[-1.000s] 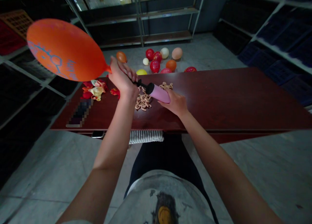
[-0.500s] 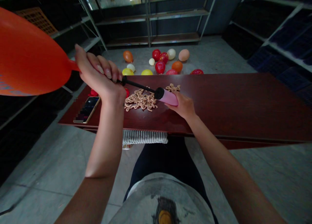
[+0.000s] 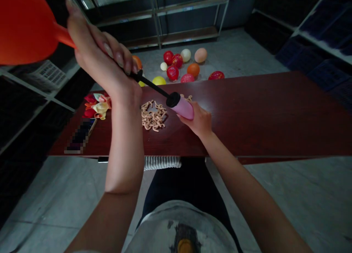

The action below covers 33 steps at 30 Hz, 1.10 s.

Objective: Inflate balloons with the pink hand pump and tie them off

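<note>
My left hand [image 3: 103, 57] is closed round the black end of a hand balloon pump and the neck of an inflated orange-red balloon [image 3: 24, 25], which runs off the upper left of the view. The pump's nozzle is hidden inside that hand. From it a thin black rod [image 3: 155, 87] slopes down to the pump's pink barrel [image 3: 183, 107] with its black collar. My right hand [image 3: 202, 120] is wrapped round the barrel, above the dark red table [image 3: 264, 117]. Beneath the pump lies a pile of beige, curly, worm-like pieces [image 3: 154, 117], with a few more behind the barrel.
Uninflated coloured balloons [image 3: 97, 105] lie in a heap at the table's left, beside a phone [image 3: 81, 135]. On the floor beyond are several inflated balloons [image 3: 172, 73]. Metal shelves [image 3: 189, 36] stand at the back, dark crates [image 3: 324, 71] on the right. A striped grey cloth [image 3: 162, 162] shows below the table's front edge.
Both hands, the pump and the balloon have shifted up and left in the view, which has itself tilted. Less of the balloon shows; more of the uninflated heap does. Both grips stay the same.
</note>
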Motion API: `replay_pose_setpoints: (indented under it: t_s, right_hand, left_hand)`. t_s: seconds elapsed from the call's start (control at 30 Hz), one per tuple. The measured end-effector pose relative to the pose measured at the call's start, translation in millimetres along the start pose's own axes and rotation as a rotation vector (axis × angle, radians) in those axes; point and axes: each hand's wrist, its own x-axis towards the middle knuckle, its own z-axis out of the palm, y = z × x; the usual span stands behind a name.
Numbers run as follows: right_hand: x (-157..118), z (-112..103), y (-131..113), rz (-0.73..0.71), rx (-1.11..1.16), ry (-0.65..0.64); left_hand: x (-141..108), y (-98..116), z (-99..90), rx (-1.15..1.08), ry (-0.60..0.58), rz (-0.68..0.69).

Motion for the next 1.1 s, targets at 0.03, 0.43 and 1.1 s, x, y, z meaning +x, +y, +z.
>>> replay_pose_setpoints:
  t_s: [0.03,0.43,1.1]
  right_hand:
    - [0,0,0,0.015,0.001,0.007]
    - [0,6,1,0.022,-0.022,0.050]
    - [-6,3,-10,-0.386,-0.143,-0.141]
  left_hand:
    - [-5,-6,7.7,-0.008,-0.001,-0.030]
    - [-62,-78,19.1,-0.018,0.148,-0.363]
    - [-39,37,-129.1,-0.210,0.488,-0.308]
